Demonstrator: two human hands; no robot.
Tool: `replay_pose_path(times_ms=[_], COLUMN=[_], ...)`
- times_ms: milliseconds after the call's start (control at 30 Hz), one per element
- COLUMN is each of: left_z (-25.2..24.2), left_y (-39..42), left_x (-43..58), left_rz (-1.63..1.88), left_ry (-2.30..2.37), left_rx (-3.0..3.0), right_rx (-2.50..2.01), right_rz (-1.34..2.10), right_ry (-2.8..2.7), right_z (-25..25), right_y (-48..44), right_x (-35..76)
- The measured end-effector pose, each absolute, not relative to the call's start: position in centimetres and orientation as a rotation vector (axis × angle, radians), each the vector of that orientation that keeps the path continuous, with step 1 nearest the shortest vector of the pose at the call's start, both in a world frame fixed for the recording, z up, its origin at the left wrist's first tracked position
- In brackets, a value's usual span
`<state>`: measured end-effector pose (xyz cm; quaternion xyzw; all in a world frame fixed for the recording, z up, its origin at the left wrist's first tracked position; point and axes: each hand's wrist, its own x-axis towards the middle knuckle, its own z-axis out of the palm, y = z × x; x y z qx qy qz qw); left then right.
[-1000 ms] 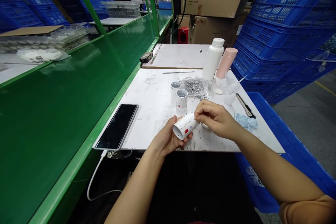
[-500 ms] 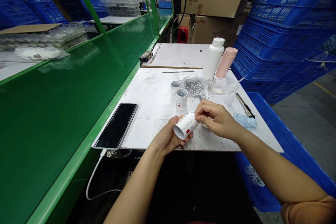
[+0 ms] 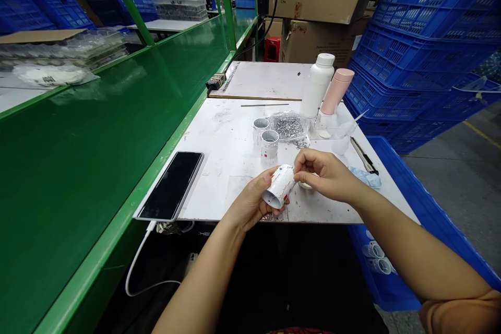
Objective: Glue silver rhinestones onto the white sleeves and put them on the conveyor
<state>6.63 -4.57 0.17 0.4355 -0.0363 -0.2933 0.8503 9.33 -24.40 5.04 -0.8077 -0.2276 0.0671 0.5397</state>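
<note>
My left hand is wrapped round a white tube with small raised parts and a red mark on its side. The tube lies tilted, its open end facing down toward me. At the tube's far end, my right hand is closed in a pinch, fingertips close to or touching the rim. Whatever those fingertips hold is too small to make out. Beyond the hands, two similar short white tubes stand upright beside a clear plastic tray of tiny silvery parts. A small pale dish is partly hidden behind my right hand.
A phone on a cable lies at the left edge, beside the green conveyor. A white bottle, a pink flask, a utility knife and a blue cloth are to the right. Blue crates stand beyond.
The white tube has turned in my left hand, so its red mark sits lower and further right. My right hand stays pinched at the far end. The view has shifted slightly.
</note>
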Motion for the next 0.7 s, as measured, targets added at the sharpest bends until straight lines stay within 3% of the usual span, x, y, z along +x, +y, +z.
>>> replay_pose_path(times_ms=[367, 700], left_z=[0.1, 0.2], left_y=[-5.0, -5.1], left_x=[6.6, 6.3], left_rz=[-0.592, -0.553], left_ry=[-0.062, -0.072], left_rx=[1.008, 1.019], right_rx=[-2.142, -2.079], right_rz=[0.027, -0.155], right_ry=[-0.621, -0.663], right_z=[5.5, 4.3], right_y=[-24.3, -24.5], right_x=[9.2, 8.4])
